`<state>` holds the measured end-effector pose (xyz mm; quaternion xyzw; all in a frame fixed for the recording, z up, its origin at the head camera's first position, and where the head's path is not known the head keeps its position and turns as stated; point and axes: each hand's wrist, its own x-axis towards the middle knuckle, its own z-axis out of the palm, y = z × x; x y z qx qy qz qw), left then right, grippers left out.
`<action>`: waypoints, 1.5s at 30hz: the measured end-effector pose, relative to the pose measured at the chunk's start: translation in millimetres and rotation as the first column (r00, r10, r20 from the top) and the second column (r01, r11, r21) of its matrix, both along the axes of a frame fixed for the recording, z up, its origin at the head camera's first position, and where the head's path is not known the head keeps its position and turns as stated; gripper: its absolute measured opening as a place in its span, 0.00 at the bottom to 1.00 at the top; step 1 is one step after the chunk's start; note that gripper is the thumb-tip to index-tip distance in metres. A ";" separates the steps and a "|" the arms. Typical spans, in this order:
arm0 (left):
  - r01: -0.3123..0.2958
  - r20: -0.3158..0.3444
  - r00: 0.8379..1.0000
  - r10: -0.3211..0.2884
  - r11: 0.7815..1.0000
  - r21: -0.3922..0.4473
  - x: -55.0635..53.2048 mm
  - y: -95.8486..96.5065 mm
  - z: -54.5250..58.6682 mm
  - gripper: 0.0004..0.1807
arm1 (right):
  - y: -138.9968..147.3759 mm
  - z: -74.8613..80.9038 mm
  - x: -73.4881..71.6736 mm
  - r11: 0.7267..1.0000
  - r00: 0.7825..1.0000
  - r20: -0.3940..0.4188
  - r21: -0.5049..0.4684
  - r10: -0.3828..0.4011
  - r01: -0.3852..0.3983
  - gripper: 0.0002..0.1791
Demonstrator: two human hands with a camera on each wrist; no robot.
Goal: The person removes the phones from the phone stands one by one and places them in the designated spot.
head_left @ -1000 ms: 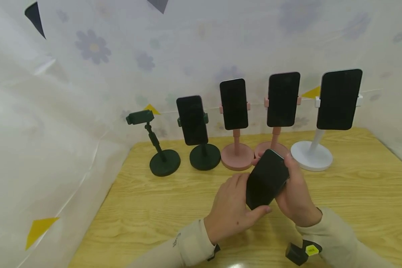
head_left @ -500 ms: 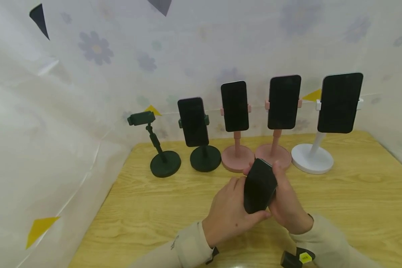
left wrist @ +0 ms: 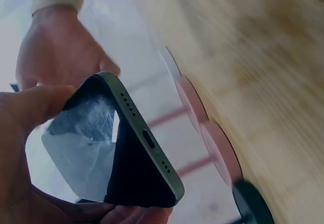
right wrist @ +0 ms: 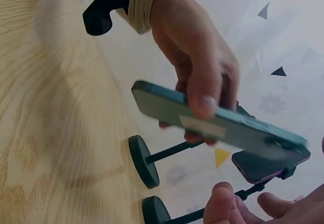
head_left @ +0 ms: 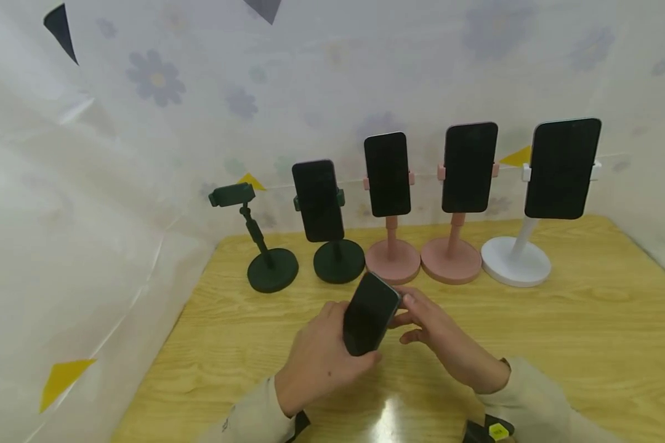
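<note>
My left hand (head_left: pixel 318 357) grips a smartphone (head_left: pixel 370 314) by its left side, with the thumb along the lower edge and the black screen up. In the left wrist view the phone's bottom edge (left wrist: pixel 147 138) shows a charging port and speaker holes. The right wrist view shows its greenish back (right wrist: pixel 162 110) with a pale label. My right hand (head_left: pixel 449 344) is just right of the phone, fingers loosely bent, fingertips close by its upper right corner. Behind the hands, a dark green phone stand (head_left: pixel 273 271) has its holder tipped back and no phone in it.
Along the back stand a dark green stand (head_left: pixel 339 263), two pink stands (head_left: pixel 392 261) and a white stand (head_left: pixel 515 261), each holding an upright phone. The wooden table (head_left: pixel 244 357) meets a patterned plastic sheet (head_left: pixel 310 92) at back and left.
My left hand has carried the phone leftward and a little toward me. My right hand, earlier holding its right side, has let go. The stands stay where they were.
</note>
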<state>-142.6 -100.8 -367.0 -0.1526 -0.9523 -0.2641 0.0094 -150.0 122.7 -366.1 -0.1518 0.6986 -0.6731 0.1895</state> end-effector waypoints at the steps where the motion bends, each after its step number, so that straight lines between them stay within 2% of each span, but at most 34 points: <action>1: -0.032 -0.015 0.999 0.032 0.999 -0.018 -0.3 -7.3 0.3 0.42 | -0.1 0.9 -0.5 1.000 1.000 0.012 0.025 -0.006 0.006 0.31; 4: -0.141 -0.038 0.990 0.139 0.987 -0.075 -1.4 -30.5 2.7 0.44 | 1.1 1.9 -1.9 0.997 0.999 0.048 0.070 -0.021 0.017 0.32; 7: -0.243 -0.050 0.970 0.239 0.962 -0.120 -1.3 -55.5 5.0 0.44 | 3.0 1.1 -2.7 0.997 0.998 0.067 0.072 -0.008 0.003 0.32; 10: -0.311 -0.038 0.950 0.309 0.935 -0.171 -2.6 -81.0 5.8 0.43 | 4.7 -0.1 -3.8 0.998 0.997 0.072 0.066 -0.003 -0.001 0.32; 12: -0.335 -0.017 0.941 0.339 0.919 -0.206 -6.1 -96.9 4.5 0.43 | 5.5 -1.4 -4.9 0.998 0.997 0.071 0.062 -0.004 0.000 0.32; 17: -0.357 0.044 0.922 0.384 0.891 -0.281 -21.1 -126.7 -5.4 0.36 | 6.4 -5.2 -5.6 0.999 0.997 0.077 0.042 0.003 -0.007 0.31; 20: -0.362 0.075 0.913 0.400 0.883 -0.300 -29.5 -135.5 -14.6 0.30 | 7.4 -7.5 -4.8 0.999 0.998 0.065 0.035 0.023 -0.025 0.31; 23: -0.369 0.085 0.907 0.412 0.876 -0.310 -35.6 -140.9 -23.4 0.30 | 8.5 -9.5 -4.4 0.998 0.998 0.051 0.034 0.041 -0.043 0.30; 28: -0.375 0.051 0.908 0.416 0.860 -0.347 -45.2 -147.1 -35.4 0.29 | 10.7 -10.0 -4.6 0.997 0.998 0.036 0.047 0.051 -0.053 0.30; 32: -0.350 0.060 0.913 0.403 0.850 -0.394 -51.9 -149.2 -43.2 0.28 | 15.9 -9.0 -2.6 0.996 0.998 0.031 0.068 0.051 -0.053 0.30; 38: -0.332 0.105 0.912 0.396 0.864 -0.378 -57.7 -152.9 -50.9 0.29 | 20.1 -9.6 -3.3 0.995 0.997 0.036 0.078 0.064 -0.066 0.29; 45: -0.335 0.104 0.917 0.386 0.884 -0.327 -62.5 -157.0 -52.5 0.29 | 19.2 -11.6 -6.2 0.990 0.996 0.061 0.115 0.069 -0.076 0.28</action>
